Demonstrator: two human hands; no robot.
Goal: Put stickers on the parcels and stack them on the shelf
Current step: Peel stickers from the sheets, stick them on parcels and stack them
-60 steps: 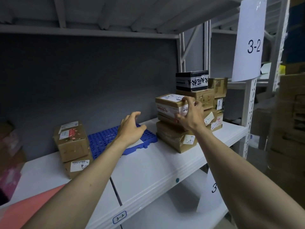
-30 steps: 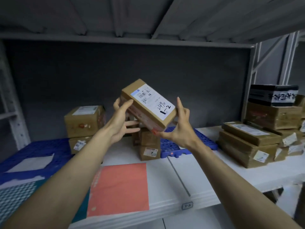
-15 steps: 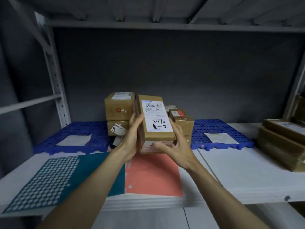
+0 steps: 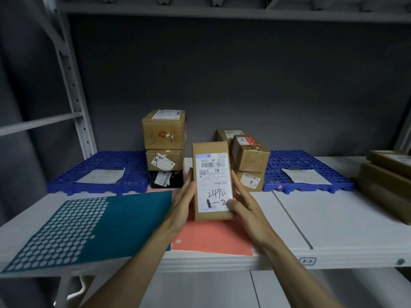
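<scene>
White shelf [image 4: 333, 218] fills my view, front edge tagged "3-2" [image 4: 307, 261]. Nearest on it I see a teal sheet [image 4: 111, 223] with rows of pale dots, and a coral sheet [image 4: 211, 238] beside it. Over the coral sheet both hands hold one parcel [image 4: 212, 181]: left hand [image 4: 183, 202] flat along its left side, fingers straight; right hand [image 4: 241, 205] on the right side, thumb curled onto the label. I read "501E- M1 B" printed on the label [image 4: 213, 182], "2490" and "-2" handwritten below; parcel's lower end looks to be at the sheet, can't confirm contact. Behind, left stack [image 4: 164, 147]: two brown boxes on a black one, white labels, small print unreadable. Right stack [image 4: 250, 160]: brown boxes, red-and-white label on top. Blue perforated pallets left [image 4: 100, 172] and right [image 4: 307, 172], paper sheet on each. Flat brown parcels [image 4: 389, 174] at far right. Dark grey back wall [image 4: 244, 74].
</scene>
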